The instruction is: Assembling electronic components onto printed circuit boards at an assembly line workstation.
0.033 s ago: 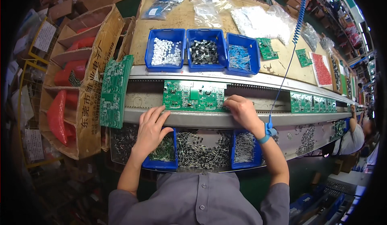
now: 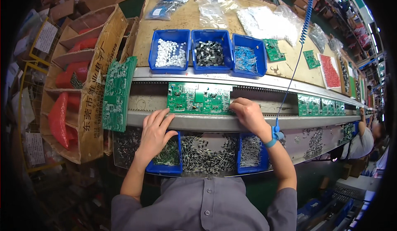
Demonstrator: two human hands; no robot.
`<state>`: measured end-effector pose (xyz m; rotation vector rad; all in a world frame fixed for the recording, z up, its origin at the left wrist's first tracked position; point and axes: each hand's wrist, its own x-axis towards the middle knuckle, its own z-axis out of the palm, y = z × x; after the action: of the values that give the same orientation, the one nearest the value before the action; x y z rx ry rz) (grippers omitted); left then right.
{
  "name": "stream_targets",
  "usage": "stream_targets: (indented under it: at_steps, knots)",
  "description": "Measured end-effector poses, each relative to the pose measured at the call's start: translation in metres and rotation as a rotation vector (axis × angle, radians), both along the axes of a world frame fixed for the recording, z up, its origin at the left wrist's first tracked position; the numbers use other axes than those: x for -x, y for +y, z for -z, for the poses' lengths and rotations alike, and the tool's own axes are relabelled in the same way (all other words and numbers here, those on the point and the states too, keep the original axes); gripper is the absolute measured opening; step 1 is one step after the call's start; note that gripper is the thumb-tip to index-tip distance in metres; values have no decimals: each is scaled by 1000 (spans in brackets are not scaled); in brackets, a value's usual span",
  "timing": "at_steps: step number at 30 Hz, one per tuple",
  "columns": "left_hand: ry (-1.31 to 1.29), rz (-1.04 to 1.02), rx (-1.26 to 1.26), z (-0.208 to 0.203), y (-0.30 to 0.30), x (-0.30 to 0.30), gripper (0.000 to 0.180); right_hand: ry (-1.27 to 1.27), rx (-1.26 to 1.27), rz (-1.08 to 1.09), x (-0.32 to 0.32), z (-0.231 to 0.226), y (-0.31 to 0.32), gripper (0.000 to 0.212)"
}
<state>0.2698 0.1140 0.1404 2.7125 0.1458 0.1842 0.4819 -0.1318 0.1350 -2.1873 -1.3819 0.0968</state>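
Observation:
A green circuit board (image 2: 201,98) with small components lies in the conveyor track in front of me. My left hand (image 2: 154,131) is open, its fingers spread over the near metal rail, fingertips by the board's near left corner. At the board's right edge is my right hand (image 2: 249,114), fingers curled into a pinch; whatever is between the fingertips is hidden. A blue wrist strap (image 2: 272,140) with a coiled cord circles my right wrist. Below my left hand sits a blue bin (image 2: 178,169) of green-looking leaded parts, partly covered by my hand and forearm.
Beyond the track stand blue bins of white connectors (image 2: 169,57), black parts (image 2: 209,54) and blue leaded components (image 2: 245,58). Stacked boards (image 2: 118,94) lean at the left beside a cardboard box (image 2: 97,94). Loose capacitors (image 2: 206,154) fill the near tray. More boards (image 2: 320,105) lie rightward; a person (image 2: 362,142) works there.

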Motion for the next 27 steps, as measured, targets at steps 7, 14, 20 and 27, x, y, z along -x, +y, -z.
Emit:
stream_targets:
  at_steps: [7, 14, 20, 27]
  knots:
    - [-10, 5, 7, 0, -1, -1, 52, -104, 68, -33, 4, 3, 1, 19]
    - [5, -5, 78, -1, 4, 7, 57, -70, -60, 30, 19, -17, 16, 17]
    - [-7, -125, 115, -12, -1, 29, 58, -140, 82, -181, 65, -9, 74, 47]
    - [95, -216, 101, -10, -15, 52, 60, -247, -26, -120, 86, 8, 143, 9]
